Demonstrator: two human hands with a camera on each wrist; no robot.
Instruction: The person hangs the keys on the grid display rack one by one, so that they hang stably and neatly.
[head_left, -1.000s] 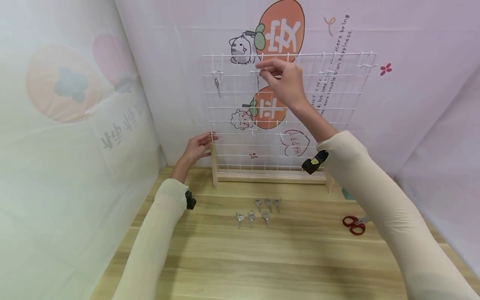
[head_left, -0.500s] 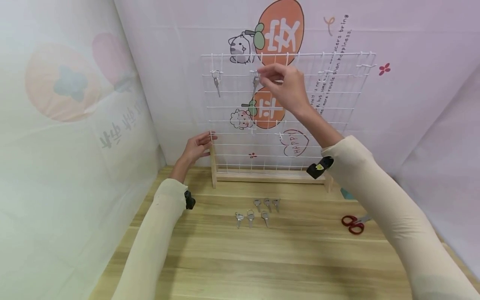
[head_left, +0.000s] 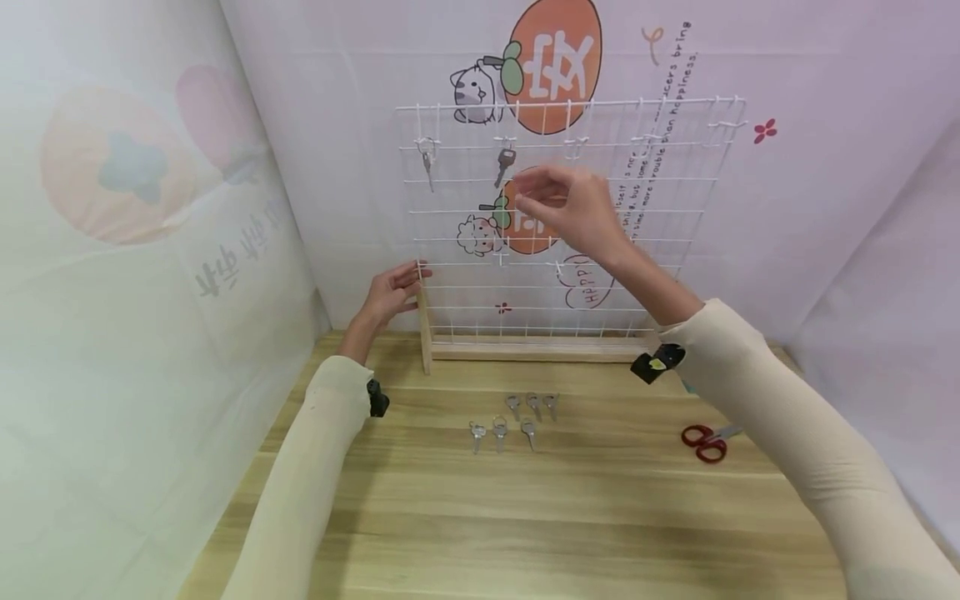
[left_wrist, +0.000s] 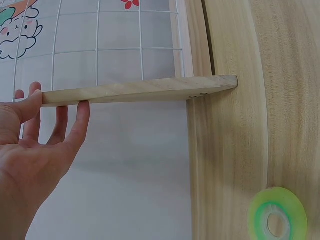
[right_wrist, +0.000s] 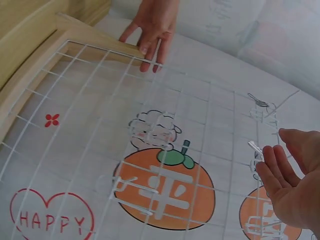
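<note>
A white wire grid rack with a wooden base stands at the back. My left hand holds its left wooden post, thumb on one side and fingertips on the other. A metal key hangs from a hook on the upper part of the grid. Just below and right of it is my right hand, fingers loosely bent and holding nothing; in the right wrist view its palm shows bare. Farther left, another key hangs by its ring on a hook.
Several keys lie in two rows on the wooden table. Red-handled scissors lie to the right. A yellow-green tape roll shows in the left wrist view. More white hooks sit on the grid.
My right hand has let go of the second key, which now hangs on its hook, and has moved down and slightly away. The left hand stays on the post.
</note>
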